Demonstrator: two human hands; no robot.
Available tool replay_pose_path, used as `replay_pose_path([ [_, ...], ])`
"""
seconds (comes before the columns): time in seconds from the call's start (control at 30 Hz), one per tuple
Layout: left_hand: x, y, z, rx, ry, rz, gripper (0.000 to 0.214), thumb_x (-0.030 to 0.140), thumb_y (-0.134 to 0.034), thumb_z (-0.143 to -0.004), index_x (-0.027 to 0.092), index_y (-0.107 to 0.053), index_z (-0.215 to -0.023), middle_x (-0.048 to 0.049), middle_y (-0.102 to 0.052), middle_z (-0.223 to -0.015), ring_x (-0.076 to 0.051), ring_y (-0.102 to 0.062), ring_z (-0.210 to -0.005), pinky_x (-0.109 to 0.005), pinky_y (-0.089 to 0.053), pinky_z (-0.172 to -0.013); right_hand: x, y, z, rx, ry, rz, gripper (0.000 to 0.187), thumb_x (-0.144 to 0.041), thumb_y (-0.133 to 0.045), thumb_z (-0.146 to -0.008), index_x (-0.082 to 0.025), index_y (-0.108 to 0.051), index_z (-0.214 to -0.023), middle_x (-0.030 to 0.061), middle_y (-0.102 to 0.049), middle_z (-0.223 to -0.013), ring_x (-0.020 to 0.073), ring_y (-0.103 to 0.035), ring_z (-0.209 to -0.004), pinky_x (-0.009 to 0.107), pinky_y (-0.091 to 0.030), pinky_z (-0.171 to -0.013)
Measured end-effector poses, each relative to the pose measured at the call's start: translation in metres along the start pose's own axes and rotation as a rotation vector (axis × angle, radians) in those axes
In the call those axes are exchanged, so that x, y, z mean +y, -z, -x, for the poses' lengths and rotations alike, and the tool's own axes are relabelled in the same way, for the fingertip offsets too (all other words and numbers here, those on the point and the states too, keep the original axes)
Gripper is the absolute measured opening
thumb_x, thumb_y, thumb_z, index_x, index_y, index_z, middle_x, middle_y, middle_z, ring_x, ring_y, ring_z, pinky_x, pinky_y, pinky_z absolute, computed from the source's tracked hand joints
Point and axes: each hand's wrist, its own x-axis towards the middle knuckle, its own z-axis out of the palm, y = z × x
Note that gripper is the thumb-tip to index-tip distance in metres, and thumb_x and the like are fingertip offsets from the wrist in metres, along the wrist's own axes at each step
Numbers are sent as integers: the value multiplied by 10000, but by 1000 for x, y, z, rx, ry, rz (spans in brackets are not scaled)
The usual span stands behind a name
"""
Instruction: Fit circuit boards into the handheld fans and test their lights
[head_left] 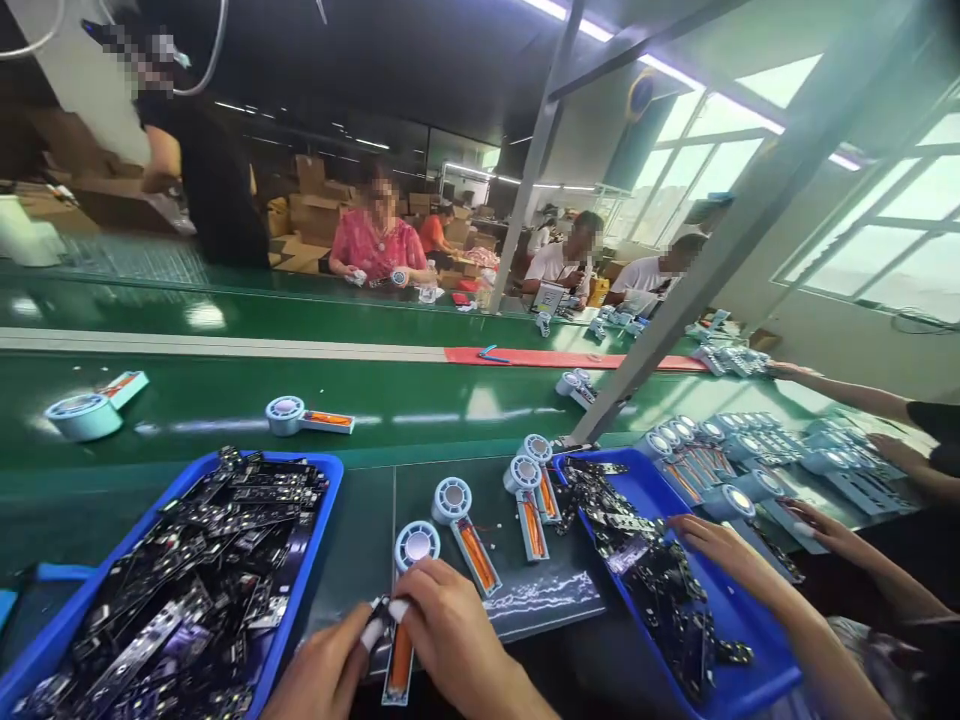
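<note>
At the near edge of the bench, my left hand (322, 665) pinches a small black circuit board (382, 612), with white coverings on fingertips. My right hand (454, 632) closes on the same board from the other side, its thumb and fingers pressed together. Under both hands lies a light-blue handheld fan (417, 545) with a round head and an open handle showing an orange battery cell (401, 655). My fingers hide the upper part of that handle. Close by on the right lies another open fan (453, 498), and beyond it two more fans (523, 475) lie side by side.
Blue trays (337, 470) (780, 680) of circuit boards flank my hands. A co-worker's hand (712, 545) reaches over the right one, near rows of fans (682, 450). A green conveyor belt (420, 400) carries several fans; a slanted metal post (667, 320) rises at its near edge.
</note>
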Motion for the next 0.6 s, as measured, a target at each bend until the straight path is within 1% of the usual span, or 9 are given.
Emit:
replay_pose_path([
  [0.03, 2, 1, 0, -10, 8, -1, 279, 235, -434, -912, 262, -693, -1012, -26, -800, -931, -191, -760, -829, -202, -550, -702, 0, 7, -1, -28, 15, -38, 282, -30, -616, -848, -231, -657, -1042, 15, -672, -977, 183, -646, -895, 253, -514, -796],
  [0.1, 8, 2, -3, -48, 19, -6, 254, 249, -426, -929, 257, -678, -964, -8, -772, -815, -180, -728, -715, -208, -525, -648, 1, 18, -2, -97, 70, -96, 333, -36, -591, -877, -246, -663, -1125, 21, -666, -1023, 180, -639, -930, 252, -506, -827],
  [0.17, 12, 4, -5, -79, 16, -15, 253, 259, -409, -936, 250, -659, -900, 4, -721, -712, -176, -677, -626, -218, -490, -589, 2, 25, -3, -146, 123, -140, 301, -58, -561, -916, -245, -681, -1118, 25, -664, -1044, 177, -633, -954, 251, -499, -852],
  [0.2, 14, 5, -6, -86, 11, -16, 255, 262, -404, -937, 247, -652, -883, 6, -703, -690, -177, -660, -611, -222, -477, -576, 2, 25, -4, -151, 133, -155, 273, -69, -554, -928, -238, -690, -1095, 27, -667, -1040, 176, -631, -956, 252, -495, -857],
  [0.3, 17, 6, -6, -87, 7, 17, 267, 283, -393, -945, 250, -652, -891, 2, -698, -716, -178, -653, -635, -227, -470, -592, 3, 20, -4, -116, 134, -165, 228, -89, -551, -940, -221, -692, -1060, 31, -677, -1016, 184, -624, -952, 267, -490, -856],
  [0.4, 14, 1, -4, -61, 53, 64, 305, 334, -385, -949, 257, -680, -944, -11, -728, -782, -188, -681, -693, -239, -501, -649, 3, 18, -3, -83, 116, -190, 228, -92, -559, -938, -236, -693, -1054, 25, -684, -1019, 186, -621, -950, 277, -490, -858],
  [0.5, 7, -7, 2, -31, 155, 85, 389, 414, -360, -949, 231, -685, -1061, -41, -754, -855, -215, -711, -783, -278, -536, -732, 4, 31, 4, -47, 57, -321, 309, -73, -549, -931, -257, -657, -1155, 25, -661, -1143, 175, -612, -1051, 273, -480, -931],
  [0.57, 2, -10, 7, -23, 229, 85, 458, 463, -332, -953, 202, -651, -1153, -54, -756, -870, -230, -714, -818, -311, -546, -770, 5, 45, 11, -14, -8, -374, 424, -25, -476, -927, -278, -611, -1239, 24, -626, -1223, 162, -592, -1117, 272, -462, -975],
  [0.6, -1, -11, 9, -24, 261, 89, 482, 476, -319, -956, 194, -621, -1203, -55, -756, -874, -233, -715, -837, -323, -548, -792, 6, 51, 15, -18, -37, -368, 473, 1, -437, -916, -288, -602, -1252, 21, -616, -1236, 158, -586, -1129, 276, -457, -982],
])
